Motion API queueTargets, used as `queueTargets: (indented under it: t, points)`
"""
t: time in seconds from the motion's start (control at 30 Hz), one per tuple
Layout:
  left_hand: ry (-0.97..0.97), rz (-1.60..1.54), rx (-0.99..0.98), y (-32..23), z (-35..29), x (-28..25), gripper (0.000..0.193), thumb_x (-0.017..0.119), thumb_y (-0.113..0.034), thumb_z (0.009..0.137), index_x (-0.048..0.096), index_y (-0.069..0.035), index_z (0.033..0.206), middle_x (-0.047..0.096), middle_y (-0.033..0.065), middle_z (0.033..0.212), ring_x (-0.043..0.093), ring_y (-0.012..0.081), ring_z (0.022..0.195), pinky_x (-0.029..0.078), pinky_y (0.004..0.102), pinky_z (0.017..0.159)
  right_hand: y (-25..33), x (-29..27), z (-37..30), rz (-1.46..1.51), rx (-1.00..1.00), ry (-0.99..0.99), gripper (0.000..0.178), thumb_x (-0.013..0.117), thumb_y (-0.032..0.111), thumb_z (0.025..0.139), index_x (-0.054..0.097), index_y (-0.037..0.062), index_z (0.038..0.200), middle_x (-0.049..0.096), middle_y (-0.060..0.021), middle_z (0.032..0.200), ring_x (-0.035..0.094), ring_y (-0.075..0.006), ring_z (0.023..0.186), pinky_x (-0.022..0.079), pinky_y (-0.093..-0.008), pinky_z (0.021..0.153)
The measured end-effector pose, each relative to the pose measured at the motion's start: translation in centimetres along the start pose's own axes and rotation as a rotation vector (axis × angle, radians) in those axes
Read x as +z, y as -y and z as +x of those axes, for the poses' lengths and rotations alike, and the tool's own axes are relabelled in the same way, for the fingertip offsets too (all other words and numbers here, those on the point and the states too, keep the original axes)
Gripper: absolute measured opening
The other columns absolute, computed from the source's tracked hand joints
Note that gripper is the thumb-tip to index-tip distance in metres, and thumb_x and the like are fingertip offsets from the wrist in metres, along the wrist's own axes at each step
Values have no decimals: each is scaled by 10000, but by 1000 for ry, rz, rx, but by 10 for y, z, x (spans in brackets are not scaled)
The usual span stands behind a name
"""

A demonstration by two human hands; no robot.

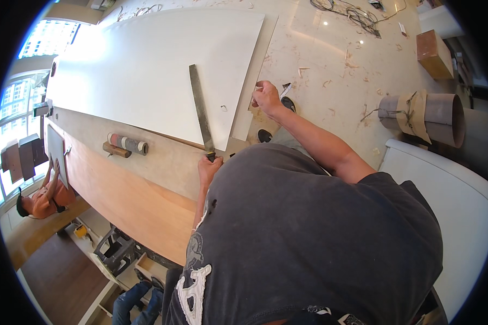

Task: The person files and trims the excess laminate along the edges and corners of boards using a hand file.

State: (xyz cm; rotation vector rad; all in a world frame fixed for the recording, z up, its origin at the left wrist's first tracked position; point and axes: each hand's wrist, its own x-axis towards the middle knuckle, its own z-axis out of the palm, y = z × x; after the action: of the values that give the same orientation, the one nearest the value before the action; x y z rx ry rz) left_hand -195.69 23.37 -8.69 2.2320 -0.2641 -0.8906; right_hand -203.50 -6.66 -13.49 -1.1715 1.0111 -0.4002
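Note:
A long flat metal file (199,108) lies slanted above the large white panel (152,65), its tip pointing away from me. My left hand (207,169) is closed around the file's dark and yellow handle by the panel's near edge. At the panel's right edge is my right hand (267,98), its fingers curled in a pinch. Whatever those fingers hold, if anything, is too small to make out. A small curled scrap (223,108) rests on the panel to the right of the file.
Left of me, a roll of abrasive (127,143) and a wooden block (117,150) lie on a board. Another person (47,197) works at the far left. Cables (352,15) and wood shavings lie on the floor. A tied roll of sheet (423,118) is at right.

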Motion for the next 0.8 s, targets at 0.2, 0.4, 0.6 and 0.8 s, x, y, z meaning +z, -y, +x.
queueTargets:
  t: [0.2, 0.4, 0.6, 0.8]
  points:
    - [-10, 8, -9, 0, 0, 1, 251, 709, -190, 779, 623, 46, 764, 674, 102, 638, 653, 148, 592, 524, 315, 580, -6, -8, -8, 83, 39, -26, 547, 654, 5, 791, 474, -125, 1291, 658, -144, 900, 666, -201, 671, 586, -323, 591]
    - [-17, 39, -2, -4, -3, -3, 253, 705, -185, 771, 626, 56, 773, 672, 104, 639, 647, 151, 592, 523, 317, 588, 12, -1, -6, 116, 28, 1, 641, 655, 8, 793, 412, -135, 1369, 635, -109, 871, 654, -174, 707, 574, -310, 635]
    - [-37, 85, 29, -7, -2, -1, 256, 704, -186, 757, 630, 58, 751, 662, 116, 635, 645, 161, 599, 520, 328, 600, 9, 4, 1, 12, 78, -5, 456, 609, 17, 805, 535, -100, 1239, 674, -161, 909, 680, -215, 640, 580, -324, 559]
    - [-8, 52, 39, 18, 9, -3, 275, 708, -197, 750, 634, 68, 748, 655, 126, 634, 639, 162, 616, 511, 333, 608, 10, 3, -3, 33, 16, 75, 415, 571, 20, 827, 524, -87, 1225, 627, -83, 837, 634, -162, 673, 583, -317, 599]
